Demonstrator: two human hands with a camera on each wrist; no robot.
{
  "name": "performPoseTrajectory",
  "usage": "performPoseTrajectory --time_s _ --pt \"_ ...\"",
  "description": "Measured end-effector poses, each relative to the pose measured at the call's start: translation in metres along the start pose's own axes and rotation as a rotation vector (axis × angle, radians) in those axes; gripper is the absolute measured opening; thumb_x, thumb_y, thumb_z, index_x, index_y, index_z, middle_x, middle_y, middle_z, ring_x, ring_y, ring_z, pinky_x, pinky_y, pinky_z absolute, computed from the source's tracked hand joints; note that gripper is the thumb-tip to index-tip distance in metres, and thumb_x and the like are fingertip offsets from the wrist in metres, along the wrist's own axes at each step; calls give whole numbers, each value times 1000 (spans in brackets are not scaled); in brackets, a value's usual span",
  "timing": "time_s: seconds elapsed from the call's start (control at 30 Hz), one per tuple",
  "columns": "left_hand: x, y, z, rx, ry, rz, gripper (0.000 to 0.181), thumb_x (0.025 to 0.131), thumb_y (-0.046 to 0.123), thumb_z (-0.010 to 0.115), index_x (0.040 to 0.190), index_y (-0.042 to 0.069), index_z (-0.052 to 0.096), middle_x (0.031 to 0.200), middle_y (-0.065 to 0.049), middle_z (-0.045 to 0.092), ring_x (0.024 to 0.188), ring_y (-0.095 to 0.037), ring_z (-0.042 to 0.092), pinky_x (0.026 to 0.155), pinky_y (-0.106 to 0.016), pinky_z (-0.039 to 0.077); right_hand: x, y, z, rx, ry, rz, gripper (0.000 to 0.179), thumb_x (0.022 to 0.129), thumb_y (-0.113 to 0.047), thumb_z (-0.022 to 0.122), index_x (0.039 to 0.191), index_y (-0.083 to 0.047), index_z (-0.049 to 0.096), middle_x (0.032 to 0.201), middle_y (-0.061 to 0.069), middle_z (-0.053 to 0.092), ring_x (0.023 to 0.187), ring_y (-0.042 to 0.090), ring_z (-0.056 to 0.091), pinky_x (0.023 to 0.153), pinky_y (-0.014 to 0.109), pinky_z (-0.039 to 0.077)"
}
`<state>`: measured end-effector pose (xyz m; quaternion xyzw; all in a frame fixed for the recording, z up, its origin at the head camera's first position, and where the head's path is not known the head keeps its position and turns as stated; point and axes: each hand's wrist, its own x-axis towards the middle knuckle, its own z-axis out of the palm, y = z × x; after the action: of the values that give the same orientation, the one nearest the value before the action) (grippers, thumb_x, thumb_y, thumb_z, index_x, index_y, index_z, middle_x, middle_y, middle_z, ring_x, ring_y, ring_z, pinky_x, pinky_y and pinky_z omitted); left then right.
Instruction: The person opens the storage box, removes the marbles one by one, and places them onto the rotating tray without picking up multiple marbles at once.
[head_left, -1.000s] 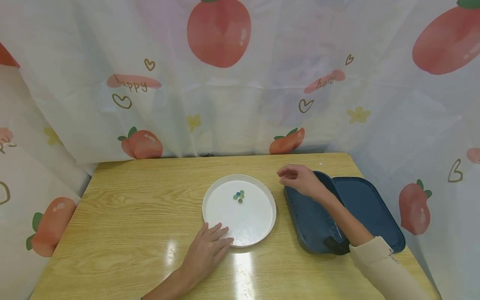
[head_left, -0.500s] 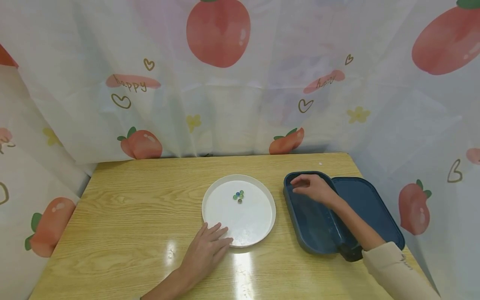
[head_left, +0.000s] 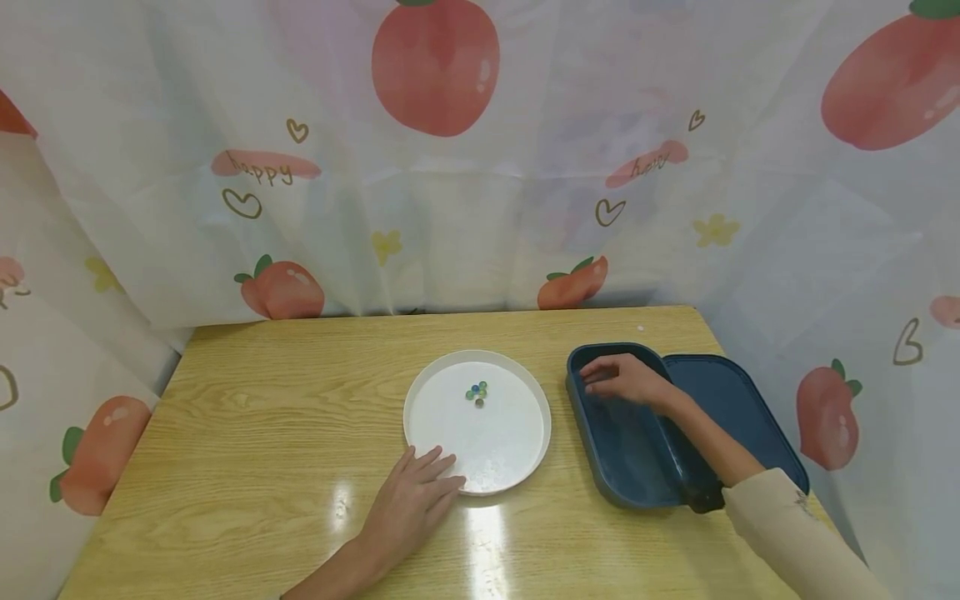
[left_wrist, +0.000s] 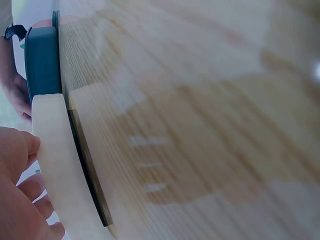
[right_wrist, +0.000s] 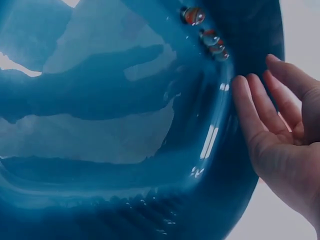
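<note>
White round tray [head_left: 510, 450]: on a wood-grain table [head_left: 262, 433]. Small marbles [head_left: 476, 389], blue, green and brown: clustered on the tray, beyond its middle. Left hand [head_left: 408, 504]: fingers spread, nearly straight, resting on the tray's near-left rim, grasping nothing. Dark blue box [head_left: 637, 475]: right of the tray, just beside it; orange-streaked marbles [right_wrist: 193, 16] inside. Right hand [head_left: 626, 379]: right of the tray, at the box, fingers loosely extended, nothing visible in its hold. Dark blue panel [head_left: 738, 400]: farther right of the tray. Printed cloth [head_left: 450, 208]: beyond the tray.
</note>
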<state>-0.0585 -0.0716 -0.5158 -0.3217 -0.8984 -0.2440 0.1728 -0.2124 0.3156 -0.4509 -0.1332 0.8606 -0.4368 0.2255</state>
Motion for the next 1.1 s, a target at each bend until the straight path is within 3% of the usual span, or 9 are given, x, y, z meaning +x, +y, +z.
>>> performPoseTrajectory --time_s 0.3,0.53,0.8,1.1 --pt "0 0 1 -1 8 5 15 86 14 78 101 17 79 120 -8 70 120 -31 61 101 -61 42 12 9 3 -32 -55 -21 30 95 -4 66 121 11 62 116 23 66 104 35 66 84 43 57" --pt "0 -1 2 1 7 7 15 87 14 78 102 17 79 121 -8 70 120 -31 61 102 -62 41 20 18 5 -78 -82 -25 31 96 -2 64 123 13 60 115 22 67 109 36 64 87 41 55" --pt "1 0 1 3 9 11 15 87 14 77 101 17 79 120 -8 70 120 -31 61 101 -62 42 25 17 7 -204 -68 -43 24 94 -3 65 114 10 66 107 20 70 101 35 67 84 44 55" --pt "1 0 0 -2 1 3 14 87 14 77 101 17 79 120 -8 70 120 -32 61 101 -63 41 29 18 9 -276 -49 -44 16 91 -2 67 105 5 70 100 14 71 97 31 68 81 43 56"
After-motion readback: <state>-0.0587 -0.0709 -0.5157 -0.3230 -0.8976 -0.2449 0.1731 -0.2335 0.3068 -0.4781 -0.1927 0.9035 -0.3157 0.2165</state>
